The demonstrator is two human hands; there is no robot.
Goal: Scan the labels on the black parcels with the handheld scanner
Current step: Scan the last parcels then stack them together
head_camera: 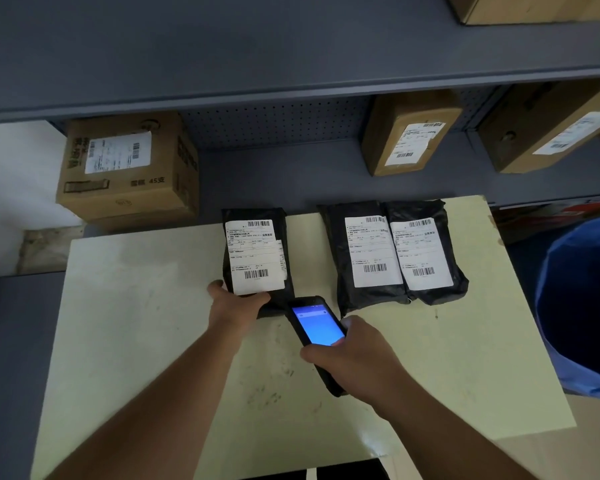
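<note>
The black plastic parcel with a white paper label lay flat on the pale yellow table top, label side up, probably so that its barcodes faced the reader. The left hand pressed on its near edge at about 7 o'clock of the parcel, fingers spread flat on it and not closed around it; this seemed to keep the soft bag from sliding. The black handheld scanner with a lit blue screen was at 5 o'clock of the parcel, its far end just beside the parcel's near corner. The right hand gripped the scanner around its lower body, with the head aimed toward the label.

At 3 o'clock, two more black plastic parcels lay touching side by side, labels up, perhaps waiting for their turn. Brown cardboard boxes stood at 11 and 1 o'clock on the grey metal shelf.
</note>
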